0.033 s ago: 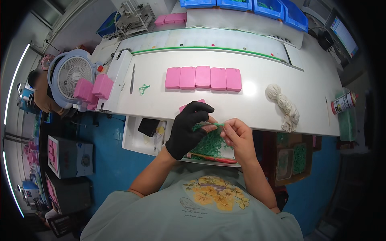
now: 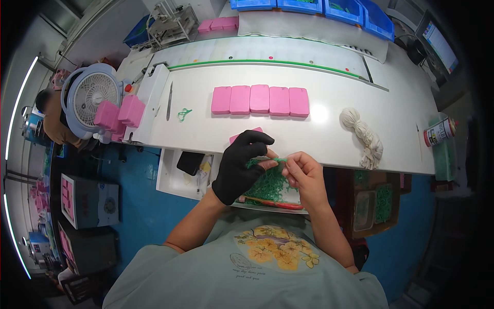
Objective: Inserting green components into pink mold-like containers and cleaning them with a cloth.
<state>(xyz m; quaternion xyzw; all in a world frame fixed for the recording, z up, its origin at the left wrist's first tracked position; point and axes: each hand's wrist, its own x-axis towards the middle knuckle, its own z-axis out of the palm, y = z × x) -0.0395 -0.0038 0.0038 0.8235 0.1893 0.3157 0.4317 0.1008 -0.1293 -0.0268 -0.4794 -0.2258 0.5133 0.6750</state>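
My left hand (image 2: 240,165), in a black glove with the thumb and a fingertip bare, pinches a small green plastic piece (image 2: 279,159). My bare right hand (image 2: 307,177) grips the same piece from the other side, thumb against forefinger. Below both hands, a tangled heap of similar green pieces (image 2: 268,186) lies in a pulled-out white drawer (image 2: 167,176). Along the drawer's near side is a red tool (image 2: 280,204), partly covered. A pink block (image 2: 234,138) on the table edge is mostly hidden behind my gloved hand.
Several pink blocks (image 2: 260,99) stand in a row on the white table (image 2: 324,136). Left of them are tweezers (image 2: 169,102) and a loose green piece (image 2: 184,113). At right lie a cloth bundle (image 2: 362,135) and a spray can (image 2: 440,132). A conveyor (image 2: 247,50) runs behind.
The small coloured items on the conveyor have shifted slightly to the left. My hands hold the same position.
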